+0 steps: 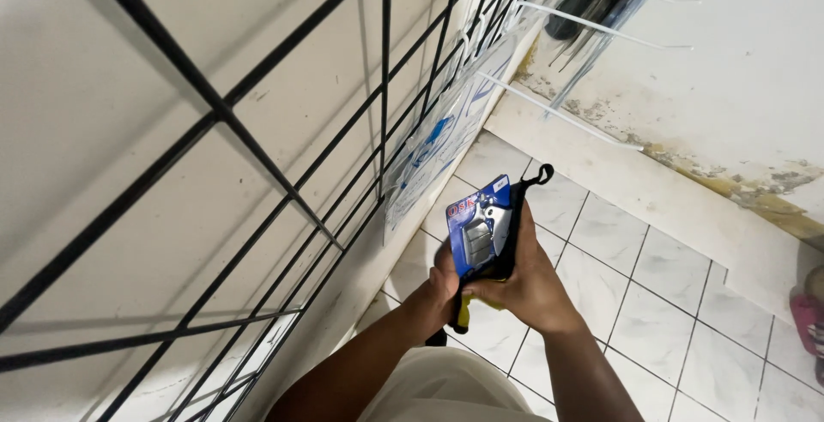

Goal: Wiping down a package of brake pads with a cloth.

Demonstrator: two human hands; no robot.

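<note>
Both my hands hold a stack of flat packages in front of me. The front one is a blue blister pack (pixel 478 224) with grey metal parts under clear plastic. Behind it is a black item (pixel 518 216) with a small hang loop at its top. My left hand (pixel 439 289) grips the pack's lower left edge, thumb on the front. My right hand (pixel 525 280) wraps the stack from the right and behind. A yellow and black handle-like piece (pixel 464 312) sticks out below the hands.
A black wire display grid (pixel 257 147) hangs on the white wall at left, with clear-bagged blue and white packages (pixel 438 143) on it. White hooks (pixel 566 117) jut from the far wall, which is stained along its base. White floor tiles (pixel 652 276) lie below. A pink shoe (pixel 807 319) is at right.
</note>
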